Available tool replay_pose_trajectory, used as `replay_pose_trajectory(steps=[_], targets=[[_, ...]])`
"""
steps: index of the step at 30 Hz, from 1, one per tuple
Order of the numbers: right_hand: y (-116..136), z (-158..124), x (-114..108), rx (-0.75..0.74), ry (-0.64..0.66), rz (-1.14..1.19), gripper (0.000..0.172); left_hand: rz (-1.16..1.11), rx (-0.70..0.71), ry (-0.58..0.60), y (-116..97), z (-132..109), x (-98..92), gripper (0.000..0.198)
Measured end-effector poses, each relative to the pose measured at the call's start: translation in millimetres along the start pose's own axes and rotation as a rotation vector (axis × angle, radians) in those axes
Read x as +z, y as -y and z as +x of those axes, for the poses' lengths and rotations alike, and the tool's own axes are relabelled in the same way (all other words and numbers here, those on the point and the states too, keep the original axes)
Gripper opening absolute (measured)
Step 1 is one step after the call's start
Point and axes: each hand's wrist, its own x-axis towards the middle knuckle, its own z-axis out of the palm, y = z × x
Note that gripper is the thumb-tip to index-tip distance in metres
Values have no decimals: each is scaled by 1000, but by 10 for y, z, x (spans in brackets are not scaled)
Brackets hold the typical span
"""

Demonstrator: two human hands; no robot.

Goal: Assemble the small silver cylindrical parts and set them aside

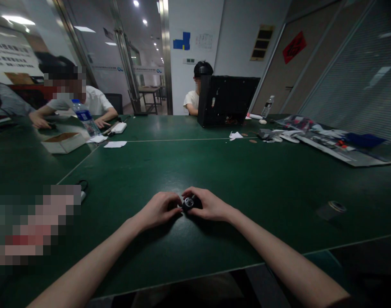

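Note:
A small black wheel [189,202] with a silver spoked hub is held just above the green table, facing me. My right hand [211,204] curls around it from the right, thumb below and fingers over the top. From the left, my left hand [161,207] meets its edge, with thumb and fingertips drawn together there. Whatever lies behind the wheel, inside my right palm, is dark and hidden.
The green table [144,164] spreads ahead. At right stands a grey cylindrical roll [332,210]; farther back lie a cluttered board [349,152] and a black box-like case [227,100]. At left are an open carton [63,143] and a bottle [85,117]. Two people sit opposite.

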Motion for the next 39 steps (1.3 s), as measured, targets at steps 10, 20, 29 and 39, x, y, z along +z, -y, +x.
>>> replay_pose_trajectory(steps=[10,20,29,39], targets=[[-48,18,51,-33,-27,-53,26,-40,8,-27,-20,19,37,17],[-38,22,63,-29,-48,-76,26,-99,-48,-51,-5,25,51,17],[-17,15,70,35,-60,-109,32,-38,-27,-48,-15,1,7,16],[-9,11,6,-81,-161,-115,14,-33,60,-133,-46,3,22,26]])
